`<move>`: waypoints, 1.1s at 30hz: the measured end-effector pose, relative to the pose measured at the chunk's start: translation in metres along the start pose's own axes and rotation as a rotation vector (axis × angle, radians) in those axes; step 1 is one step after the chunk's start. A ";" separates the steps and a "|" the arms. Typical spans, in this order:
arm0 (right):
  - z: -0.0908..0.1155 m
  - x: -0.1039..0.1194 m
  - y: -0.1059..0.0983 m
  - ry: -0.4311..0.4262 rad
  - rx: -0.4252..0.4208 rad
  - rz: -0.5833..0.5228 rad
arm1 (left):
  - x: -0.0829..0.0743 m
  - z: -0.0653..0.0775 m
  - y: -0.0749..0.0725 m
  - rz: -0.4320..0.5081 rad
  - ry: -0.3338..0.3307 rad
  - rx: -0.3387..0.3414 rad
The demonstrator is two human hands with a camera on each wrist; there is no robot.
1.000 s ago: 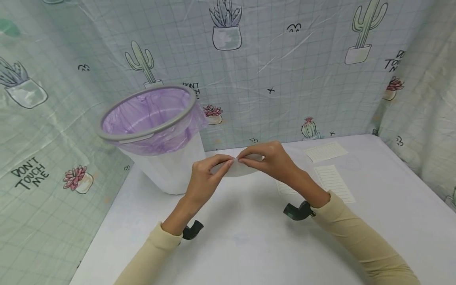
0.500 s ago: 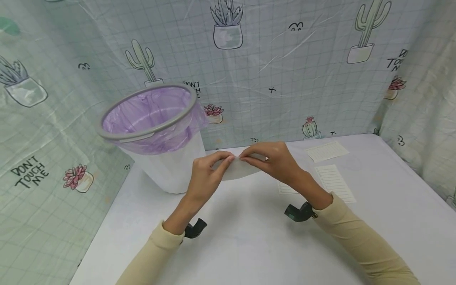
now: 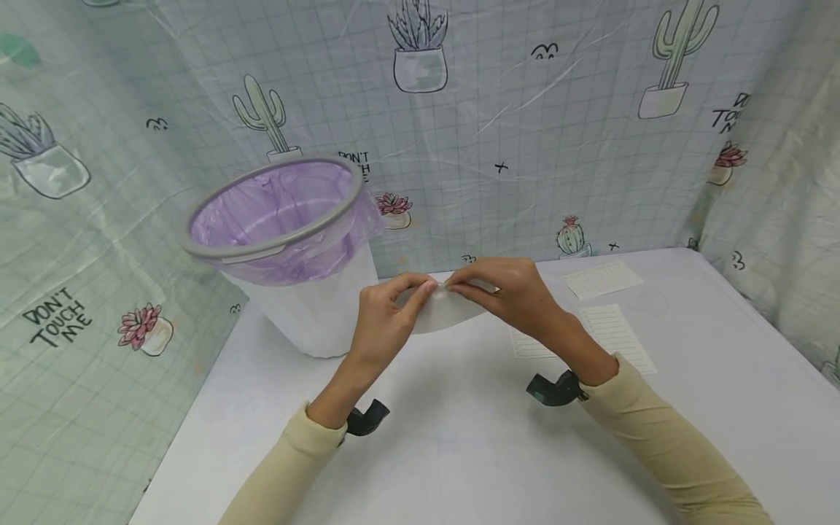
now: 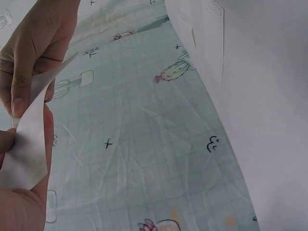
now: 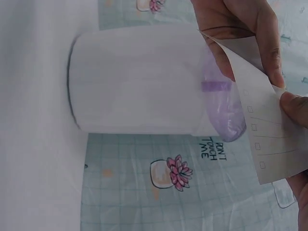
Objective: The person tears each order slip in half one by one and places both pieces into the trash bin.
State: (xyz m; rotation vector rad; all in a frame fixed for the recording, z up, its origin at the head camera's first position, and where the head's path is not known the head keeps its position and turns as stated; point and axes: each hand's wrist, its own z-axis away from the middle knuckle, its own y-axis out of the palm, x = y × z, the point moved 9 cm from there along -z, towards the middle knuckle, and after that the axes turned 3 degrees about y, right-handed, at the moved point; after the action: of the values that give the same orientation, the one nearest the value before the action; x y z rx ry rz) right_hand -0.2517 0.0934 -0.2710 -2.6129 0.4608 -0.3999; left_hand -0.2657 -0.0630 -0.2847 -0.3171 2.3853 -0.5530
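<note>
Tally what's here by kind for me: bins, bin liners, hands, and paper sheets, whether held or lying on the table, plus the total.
Bin: 1
Purple liner: 1
Hands, left hand and right hand: 2
Held sheet: 1
Loose sheets on the table: 3, one partly hidden
Total in view: 8

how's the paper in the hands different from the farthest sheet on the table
The held paper is pinched by the left hand and right hand above the table, while the farthest sheet lies on it. The held paper bends; the farthest sheet looks flat. Both are pale and lined.
</note>
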 end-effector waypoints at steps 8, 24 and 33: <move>-0.003 0.003 -0.004 -0.012 0.006 0.029 | -0.001 -0.004 0.001 0.018 -0.004 -0.003; -0.007 0.018 -0.035 -0.049 -0.078 0.045 | 0.030 -0.006 -0.036 0.077 -0.128 -0.161; -0.006 0.012 -0.054 -0.017 -0.116 -0.005 | 0.032 -0.005 -0.044 0.046 -0.087 -0.164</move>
State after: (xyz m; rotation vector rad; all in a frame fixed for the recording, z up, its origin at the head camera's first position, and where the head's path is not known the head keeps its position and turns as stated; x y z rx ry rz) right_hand -0.2296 0.1319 -0.2378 -2.7278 0.4854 -0.3624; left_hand -0.2892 -0.1123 -0.2786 -0.3503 2.3520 -0.3160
